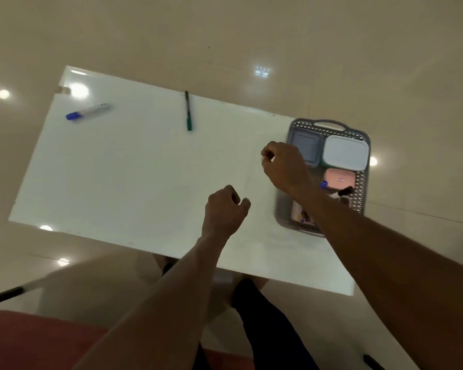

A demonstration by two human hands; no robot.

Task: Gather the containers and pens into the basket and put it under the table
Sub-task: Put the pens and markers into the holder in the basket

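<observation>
Likely a home room: glossy beige floor tiles, plain white table, red mat.

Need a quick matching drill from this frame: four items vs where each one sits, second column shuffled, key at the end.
Items
1. blue-capped marker
2. green pen
3. white container
4. pink container

Places
A. in the basket, far right corner
B. bare table, far left
C. in the basket, nearer than the white one
D. table's far edge, about midway

Pairs: 1-B, 2-D, 3-A, 4-C
</observation>
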